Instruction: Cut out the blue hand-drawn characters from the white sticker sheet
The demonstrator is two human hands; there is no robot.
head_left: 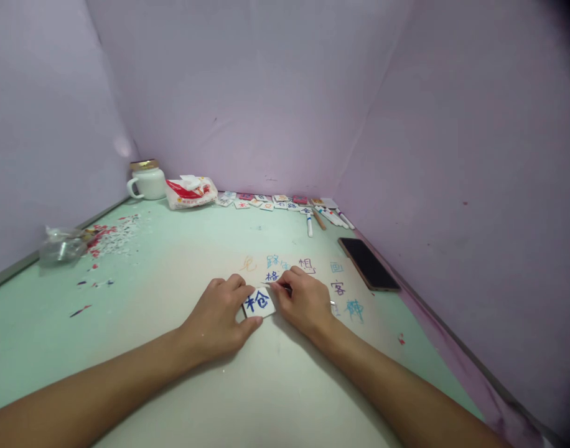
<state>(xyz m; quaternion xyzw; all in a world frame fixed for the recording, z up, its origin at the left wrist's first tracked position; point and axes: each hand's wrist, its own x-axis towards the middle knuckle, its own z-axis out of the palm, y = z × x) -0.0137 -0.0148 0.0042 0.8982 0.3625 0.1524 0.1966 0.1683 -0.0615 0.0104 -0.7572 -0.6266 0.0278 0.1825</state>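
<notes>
A white square block point(260, 302) with a blue handwritten character lies on the table in front of me. My left hand point(224, 316) grips its left side, thumb at the near edge and fingertips at the far edge. Just right of the block, my right hand point(306, 300) pinches a slim knife-like tool point(267, 284). Its thin tip points left above the block's far edge, and most of its shaft is hidden by the fingers. Beyond the hands, handwritten characters point(272, 262) in several colours mark the tabletop.
Behind, white cards or blocks with characters point(266, 206) lie near markers point(310, 225). A phone point(369, 264) rests at right. At left are a white mug point(149, 183), a tissue pack point(191, 193), a clear plastic bag point(63, 247) and red and white scraps point(114, 239).
</notes>
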